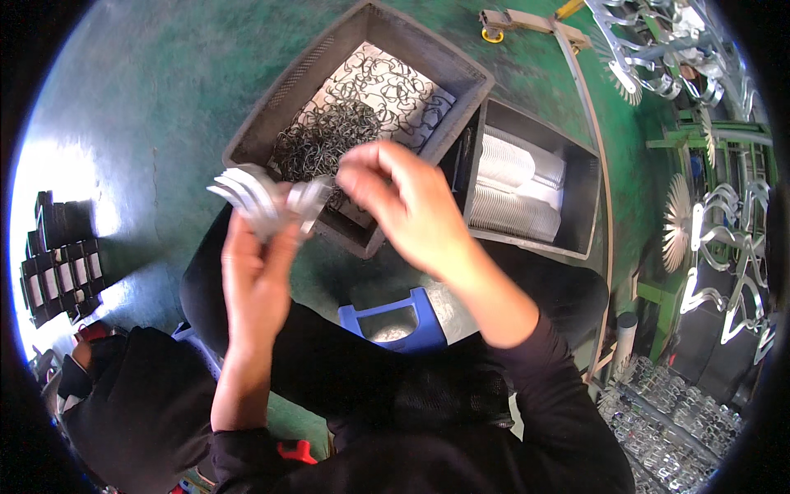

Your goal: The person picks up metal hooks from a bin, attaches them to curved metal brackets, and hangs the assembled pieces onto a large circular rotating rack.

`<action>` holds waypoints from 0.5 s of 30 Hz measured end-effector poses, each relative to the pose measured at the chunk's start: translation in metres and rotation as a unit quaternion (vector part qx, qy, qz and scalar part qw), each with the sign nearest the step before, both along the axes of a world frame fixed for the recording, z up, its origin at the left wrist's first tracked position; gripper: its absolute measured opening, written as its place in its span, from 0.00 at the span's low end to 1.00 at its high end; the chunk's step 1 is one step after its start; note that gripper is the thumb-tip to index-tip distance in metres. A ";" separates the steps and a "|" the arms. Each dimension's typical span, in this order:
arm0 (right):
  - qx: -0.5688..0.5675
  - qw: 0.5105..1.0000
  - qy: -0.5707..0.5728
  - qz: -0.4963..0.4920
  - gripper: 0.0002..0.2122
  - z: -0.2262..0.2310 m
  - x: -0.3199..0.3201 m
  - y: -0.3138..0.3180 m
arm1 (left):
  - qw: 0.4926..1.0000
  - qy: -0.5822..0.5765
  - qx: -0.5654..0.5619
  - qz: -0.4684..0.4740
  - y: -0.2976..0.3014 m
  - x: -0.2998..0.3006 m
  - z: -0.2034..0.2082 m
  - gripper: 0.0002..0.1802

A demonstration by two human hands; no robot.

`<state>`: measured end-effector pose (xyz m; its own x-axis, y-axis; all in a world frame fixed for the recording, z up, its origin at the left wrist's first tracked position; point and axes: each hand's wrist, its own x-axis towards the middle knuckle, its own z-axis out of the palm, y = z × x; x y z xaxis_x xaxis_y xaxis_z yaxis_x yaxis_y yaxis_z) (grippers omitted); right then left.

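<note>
My left hand (pixel 253 272) holds a fanned stack of curved silvery metal pieces (pixel 257 200) at chest height. My right hand (pixel 407 206) is raised beside it, fingers pinched together close to the stack's right end; whether it grips a piece or a small wire clip I cannot tell. Both hands hover over the near corner of a dark plastic crate (pixel 271 107) filled with several small dark wire clips (pixel 329 136) lying on white paper.
A second dark crate (pixel 588 206) to the right holds rows of stacked silvery metal pieces (pixel 514 185). A blue plastic stool (pixel 395 317) shows between my knees. Racks of hanging metal parts (pixel 716 239) stand at the right. Small dark boxes (pixel 62 263) lie on the green floor at the left.
</note>
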<state>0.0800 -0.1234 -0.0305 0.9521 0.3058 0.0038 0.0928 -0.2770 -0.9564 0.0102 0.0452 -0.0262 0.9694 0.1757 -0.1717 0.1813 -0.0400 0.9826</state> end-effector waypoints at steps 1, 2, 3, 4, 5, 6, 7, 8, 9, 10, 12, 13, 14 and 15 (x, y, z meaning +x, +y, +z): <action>-0.109 0.994 -0.006 0.014 0.13 -0.013 0.022 -0.001 | 0.998 -0.019 -0.035 0.048 0.018 0.003 -0.007 0.17; -0.226 0.974 -0.028 0.022 0.14 -0.038 0.046 -0.007 | 0.992 -0.041 -0.075 0.089 0.031 0.007 -0.016 0.17; -0.327 0.943 -0.019 0.053 0.17 -0.057 0.069 -0.011 | 0.985 -0.036 -0.135 0.104 0.043 0.009 -0.019 0.17; -0.424 0.904 0.024 0.055 0.21 -0.069 0.088 -0.008 | 0.973 -0.032 -0.194 0.119 0.053 0.010 -0.022 0.17; -0.481 0.872 0.038 0.078 0.23 -0.089 0.111 -0.006 | 0.968 -0.014 -0.213 0.135 0.062 0.009 -0.016 0.18; -0.520 0.842 0.122 0.072 0.25 -0.087 0.126 0.001 | 0.959 -0.011 -0.246 0.137 0.067 0.006 -0.017 0.20; -0.549 0.823 0.133 0.058 0.27 -0.098 0.135 0.002 | 0.952 -0.009 -0.262 0.155 0.065 0.007 -0.015 0.18; -0.578 0.802 0.148 0.038 0.29 -0.115 0.140 -0.002 | 0.945 -0.005 -0.280 0.167 0.060 0.010 -0.016 0.17; -0.617 0.772 0.139 0.072 0.35 -0.119 0.137 0.006 | 0.942 -0.003 -0.290 0.169 0.064 0.008 -0.016 0.17; -0.604 0.776 0.152 0.099 0.34 -0.121 0.132 0.011 | 0.939 0.000 -0.300 0.170 0.066 0.006 -0.017 0.17; -0.578 0.771 0.184 0.193 0.32 -0.108 0.116 0.026 | 0.933 0.003 -0.312 0.178 0.070 0.003 -0.016 0.17; -0.555 0.785 0.165 0.223 0.31 -0.107 0.113 0.029 | 0.932 0.004 -0.313 0.183 0.069 0.003 -0.014 0.17; -0.568 0.778 0.138 0.231 0.31 -0.100 0.113 0.032 | 0.931 0.005 -0.316 0.184 0.068 0.003 -0.013 0.17; -0.563 0.794 0.126 0.195 0.31 -0.102 0.119 0.032 | 0.933 0.005 -0.310 0.182 0.068 0.002 -0.014 0.18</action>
